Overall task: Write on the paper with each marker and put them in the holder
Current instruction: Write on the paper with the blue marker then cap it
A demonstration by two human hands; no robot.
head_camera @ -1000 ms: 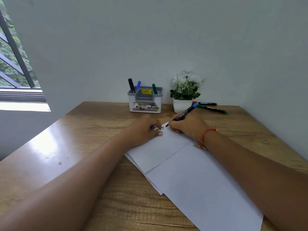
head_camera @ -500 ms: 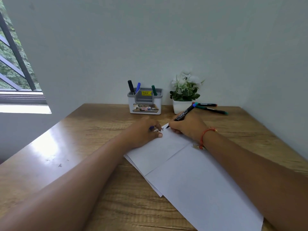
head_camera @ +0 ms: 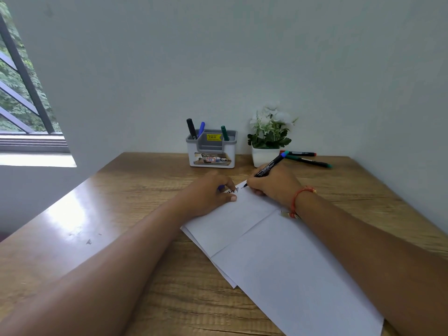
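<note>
Pinching a black marker (head_camera: 266,168), the right hand (head_camera: 274,185) touches its tip to the paper (head_camera: 266,251). The left hand (head_camera: 208,195) lies curled on the paper's far corner.

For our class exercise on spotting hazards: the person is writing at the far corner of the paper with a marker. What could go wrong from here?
1. The marker tip sits right at the paper's far corner; a stroke could run off onto the table.
2. The left hand rests beside the fresh writing and may smear it.
3. The left hand seems to hold a small blue thing, perhaps the cap; it could roll away if dropped.
</note>
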